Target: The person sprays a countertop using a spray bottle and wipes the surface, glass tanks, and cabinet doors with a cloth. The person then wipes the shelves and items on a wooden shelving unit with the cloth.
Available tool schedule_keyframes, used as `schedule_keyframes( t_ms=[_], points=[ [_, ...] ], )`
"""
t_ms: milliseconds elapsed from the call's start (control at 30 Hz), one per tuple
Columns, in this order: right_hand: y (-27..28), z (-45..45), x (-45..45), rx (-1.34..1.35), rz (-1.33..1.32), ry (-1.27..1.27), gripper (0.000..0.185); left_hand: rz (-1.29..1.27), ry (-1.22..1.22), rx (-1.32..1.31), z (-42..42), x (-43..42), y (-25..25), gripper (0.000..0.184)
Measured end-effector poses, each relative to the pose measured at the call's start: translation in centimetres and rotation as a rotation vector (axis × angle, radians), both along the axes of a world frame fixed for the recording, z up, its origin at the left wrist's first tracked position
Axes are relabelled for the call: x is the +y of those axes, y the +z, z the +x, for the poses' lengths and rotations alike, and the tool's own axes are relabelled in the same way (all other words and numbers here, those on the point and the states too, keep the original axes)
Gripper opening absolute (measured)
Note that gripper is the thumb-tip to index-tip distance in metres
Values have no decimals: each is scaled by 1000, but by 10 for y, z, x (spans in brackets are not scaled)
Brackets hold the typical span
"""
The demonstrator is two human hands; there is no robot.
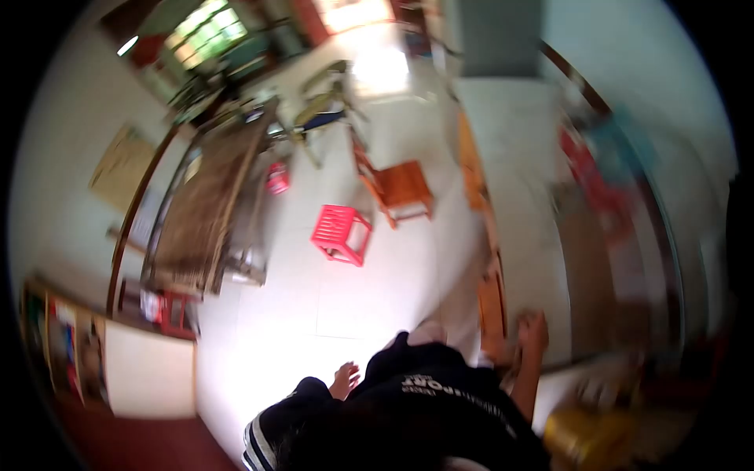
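Observation:
My left hand hangs beside the dark shirt at the bottom centre, over the bright floor. Its fingers are somewhat apart and nothing shows in them. To the right, my right hand is raised near the wooden edge of a pale raised surface. The fingers there look curled in, and no object is visible in them; whether the hand touches the surface I cannot tell. Both hands are a little blurred.
A red plastic stool and a wooden chair stand on the tiled floor ahead. At left are a long wooden table and a shelf unit. Another chair is farther back. A yellow item lies at lower right.

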State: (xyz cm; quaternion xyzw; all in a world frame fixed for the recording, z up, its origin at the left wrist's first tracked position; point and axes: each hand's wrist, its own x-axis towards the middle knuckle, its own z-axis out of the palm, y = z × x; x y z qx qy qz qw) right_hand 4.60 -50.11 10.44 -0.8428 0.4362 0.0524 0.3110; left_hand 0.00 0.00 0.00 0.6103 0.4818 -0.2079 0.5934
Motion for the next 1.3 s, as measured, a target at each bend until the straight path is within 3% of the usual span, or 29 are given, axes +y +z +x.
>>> schedule_keyframes(
  t_ms=[33, 67, 100, 233, 300, 367, 433, 500, 567, 633, 700, 767, 800, 833, 867, 900, 933, 1033, 1100, 1133, 1233, 1300],
  points=[
    [-47, -28, -7, -111, -117, -11, 45, 2, 92, -20, -23, -15, -5, 39],
    [-29, -38, -5, 91, -108, -24, 41, 56, 222, 46, -50, -21, -9, 37],
    [16, 58, -36, -1, -315, -25, 37, -50, 345, 69, 36, -74, -34, 34],
    [-29, 81, -16, -256, -451, -23, 28, 39, 506, 101, 41, -67, -7, 31],
    [-27, 120, -15, -311, -513, -40, 24, -94, 487, 19, 70, -69, -41, 30],
    [-42, 153, -31, -465, -569, 181, 24, -226, 408, -115, 112, -90, -55, 33],
    [-24, 221, -24, -539, -631, 142, 20, -285, 278, -109, 197, -98, -65, 36],
    [-33, 261, -35, -398, -598, 178, 15, -261, 214, -22, 271, -117, -53, 38],
    [-29, 295, -34, -311, -628, 158, 16, -103, 20, -117, 330, -136, -51, 42],
    [-33, 344, -40, -278, -658, 150, 17, -108, -197, -157, 408, -159, -47, 42],
    [-50, 372, -57, -302, -716, 157, 14, -84, -311, -315, 474, -197, -43, 44],
    [-72, 395, -73, -523, -819, 197, 13, 78, -612, -624, 521, -241, -34, 43],
    [-113, 404, -93, -367, -872, 429, 15, -51, -451, -627, 540, -271, -40, 42],
    [-79, 415, -84, -299, -731, 401, 14, -74, -469, -638, 552, -305, -12, 37],
    [-71, 432, -86, -442, -686, 262, 12, -53, -524, -647, 571, -335, 1, 32],
    [-56, 441, -83, -420, -675, 224, 10, -202, -475, -680, 594, -366, -5, 28],
    [-40, 450, -80, -397, -664, 187, 9, -197, -401, -628, 598, -402, 19, 27],
    [-32, 456, -68, -454, -721, 134, 8, -41, -442, -494, 628, -478, 29, 30],
    [-30, 462, -72, -507, -708, 156, 8, -88, -184, -373, 637, -519, 35, 35],
    [-26, 456, -77, -470, -720, 143, 8, -104, -207, -346, 626, -530, 34, 35],
    [-21, 472, -89, -517, -640, 23, 11, 246, -258, -278, 627, -540, 36, 38],
    [-22, 494, -121, -595, -489, -289, 14, 457, -266, -261, 638, -570, 42, 43]
  ],
)
